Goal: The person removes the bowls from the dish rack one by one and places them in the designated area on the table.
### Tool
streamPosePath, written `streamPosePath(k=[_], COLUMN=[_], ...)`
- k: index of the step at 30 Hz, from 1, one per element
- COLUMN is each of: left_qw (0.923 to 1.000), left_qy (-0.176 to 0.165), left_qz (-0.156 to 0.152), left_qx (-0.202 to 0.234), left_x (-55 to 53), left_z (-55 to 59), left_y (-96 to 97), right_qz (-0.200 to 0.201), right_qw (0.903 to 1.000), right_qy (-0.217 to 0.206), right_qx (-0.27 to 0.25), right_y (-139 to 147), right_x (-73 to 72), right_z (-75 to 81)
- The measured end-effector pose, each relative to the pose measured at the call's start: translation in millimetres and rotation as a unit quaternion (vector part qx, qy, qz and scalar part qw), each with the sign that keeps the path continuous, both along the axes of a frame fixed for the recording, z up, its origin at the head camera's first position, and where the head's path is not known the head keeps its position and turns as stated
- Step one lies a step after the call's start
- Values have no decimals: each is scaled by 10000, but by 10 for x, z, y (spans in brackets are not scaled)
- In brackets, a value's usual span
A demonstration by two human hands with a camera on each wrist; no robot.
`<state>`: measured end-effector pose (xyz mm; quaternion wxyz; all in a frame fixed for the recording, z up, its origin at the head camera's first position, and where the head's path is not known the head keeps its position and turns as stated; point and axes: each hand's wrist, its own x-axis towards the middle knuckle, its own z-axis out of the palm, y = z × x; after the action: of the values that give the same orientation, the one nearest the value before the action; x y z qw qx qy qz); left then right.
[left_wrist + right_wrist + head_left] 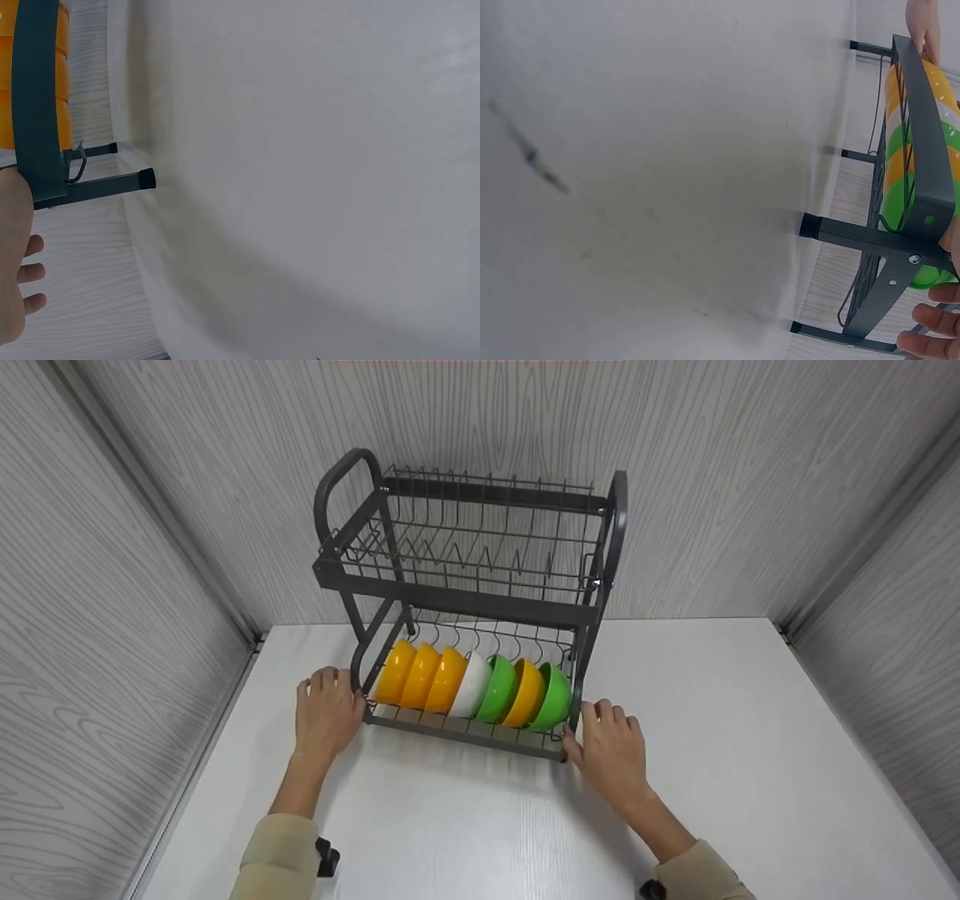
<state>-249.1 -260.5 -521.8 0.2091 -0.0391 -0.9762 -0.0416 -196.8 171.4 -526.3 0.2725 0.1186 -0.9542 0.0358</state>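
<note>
A dark two-tier dish rack (465, 601) stands on the white table in the head view. In its lower tier, bowls lean on edge in a row: three orange bowls (424, 679) at the left, a white bowl (469, 688), a green bowl (498, 691), an orange bowl (526, 695) and another green bowl (553, 699). My left hand (328, 711) holds the lower left front corner, thumb at the front bar (36, 82). At the opposite corner my right hand (613, 746) grips the rack, with its thumb at the front and its fingers along the outer side.
The rack's upper tier holds only its wire dividers (487, 556). Behind it rises a wood-grained grey panel (712, 495), with similar panels at left and right. The white table (450, 825) extends in front of and beside the rack. Short dark feet (810, 225) carry the rack.
</note>
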Motion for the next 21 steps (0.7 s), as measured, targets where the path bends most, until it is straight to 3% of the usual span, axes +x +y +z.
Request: streamPosePath(k=[8,21], left_qw=[9997,9998], left_qy=[233,83], left_qz=[-32,-76], left_qx=[-81,-169], left_x=[11,93], left_z=[0,13], left_y=[4,109], right_qz=[15,-66], right_qw=[10000,9998], right_qy=[-16,-134], right_qx=[-84,-131], right_y=[-2,150], right_x=[4,-36], right_z=[6,23])
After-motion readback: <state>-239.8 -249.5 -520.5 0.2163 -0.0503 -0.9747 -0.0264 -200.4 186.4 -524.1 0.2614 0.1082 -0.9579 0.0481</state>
